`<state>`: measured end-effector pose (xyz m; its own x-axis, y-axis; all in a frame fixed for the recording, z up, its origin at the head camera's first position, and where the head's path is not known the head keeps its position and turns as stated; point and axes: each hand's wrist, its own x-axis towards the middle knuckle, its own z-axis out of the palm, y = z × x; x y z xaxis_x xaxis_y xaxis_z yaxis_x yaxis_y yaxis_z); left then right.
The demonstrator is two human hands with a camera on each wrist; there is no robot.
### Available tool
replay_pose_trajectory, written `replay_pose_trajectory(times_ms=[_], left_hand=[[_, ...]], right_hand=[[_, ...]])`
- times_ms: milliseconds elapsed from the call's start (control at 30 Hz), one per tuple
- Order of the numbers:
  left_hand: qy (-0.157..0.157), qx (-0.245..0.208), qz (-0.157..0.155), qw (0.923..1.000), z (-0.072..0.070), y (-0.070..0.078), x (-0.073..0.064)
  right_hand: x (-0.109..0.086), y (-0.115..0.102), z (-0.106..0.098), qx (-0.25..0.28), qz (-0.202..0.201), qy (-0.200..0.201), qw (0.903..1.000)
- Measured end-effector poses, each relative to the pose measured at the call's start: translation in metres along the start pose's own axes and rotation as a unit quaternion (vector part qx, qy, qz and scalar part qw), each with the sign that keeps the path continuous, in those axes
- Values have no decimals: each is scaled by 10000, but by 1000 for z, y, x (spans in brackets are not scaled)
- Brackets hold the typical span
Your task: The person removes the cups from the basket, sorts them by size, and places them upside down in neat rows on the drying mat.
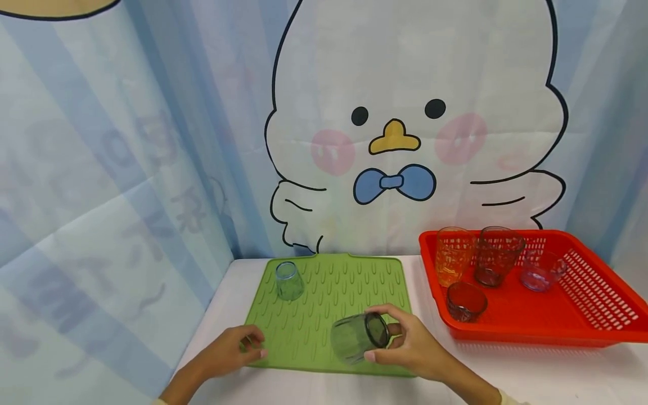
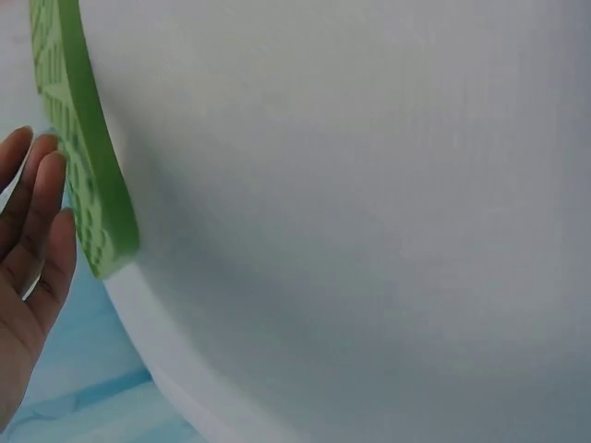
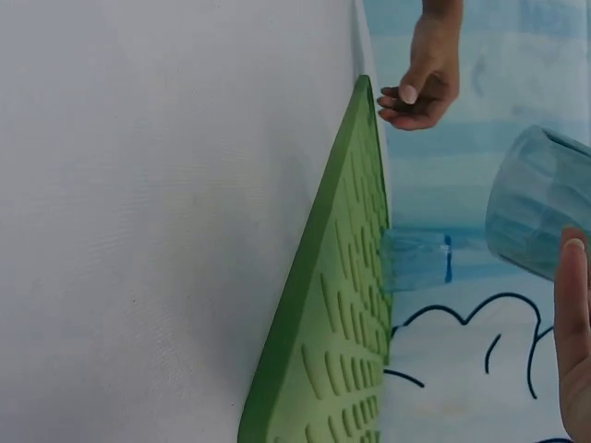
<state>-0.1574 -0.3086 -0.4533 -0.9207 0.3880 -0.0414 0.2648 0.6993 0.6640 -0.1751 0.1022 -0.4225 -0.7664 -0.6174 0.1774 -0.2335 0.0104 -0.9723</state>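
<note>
A white-covered table [image 1: 304, 391] lies before a pale blue curtain [image 1: 101, 169] printed with a white bird [image 1: 405, 62]. At lower centre of the head view, over a green ridged mat [image 1: 349, 287], the right hand [image 1: 415, 346] pinches a tilted grey glass tumbler [image 1: 349, 340] near one end; at lower left, the left hand [image 1: 228, 353] curls its fingers loosely. Only this view shows the red plastic basket [image 1: 541, 334] of glassware [image 1: 453, 259], at right.

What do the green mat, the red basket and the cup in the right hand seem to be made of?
Green mat: probably silicone or rubber, matte, with raised ridges.
Red basket: likely moulded plastic, slight sheen, rows of holes in its walls.
Cup in the right hand: smooth, tinted, see-through; glass or clear plastic, the look leaves it open.
</note>
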Motion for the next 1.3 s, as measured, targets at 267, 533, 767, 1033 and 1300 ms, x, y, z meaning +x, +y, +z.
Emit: replay_pose_trajectory(times_ms=[267,533,767,1033,1300], left_hand=[[-34,202,-167,9997,-5,-17,-1],[-260,101,-238,9993,-5,-22,1],[-257,103,-204,9994,-4,-24,3],[-262,125,-407,9987,-5,-22,2],[-290,-6,-413,9987,-4,-21,4]], right_hand=[[9,0,-3,53,212,-182,9996],[23,-2,-3,-91,236,-277,9993],[42,-2,-1,-578,222,-15,9981],[60,-1,4,-899,349,262,9950],[71,2,5,-1052,297,405,9932]])
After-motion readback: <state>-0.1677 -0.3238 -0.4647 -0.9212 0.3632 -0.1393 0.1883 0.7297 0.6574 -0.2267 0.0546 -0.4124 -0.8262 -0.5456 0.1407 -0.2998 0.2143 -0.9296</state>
